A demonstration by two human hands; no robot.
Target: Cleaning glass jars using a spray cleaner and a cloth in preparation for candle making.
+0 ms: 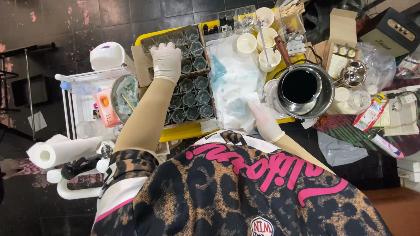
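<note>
A cardboard box [142,65] filled with several small glass jars [192,94] sits on a yellow table [183,132]. My left hand [166,61], in a pale glove, lies palm down on the jars at the box's far left corner, fingers curled over one of them. My right hand [264,121], also gloved, rests on a crumpled white paper sheet stained teal [234,78] and pinches its near edge. Just right of that hand stands a steel pot of dark liquid [302,87] with a brown handle.
White paper cups [246,43], one with a stirrer, stand behind the sheet. A metal bowl with a wooden stick [124,94], a white rack [76,100] and a paper roll [57,150] are at the left. A small steel pot [354,72], boxes and packets crowd the right.
</note>
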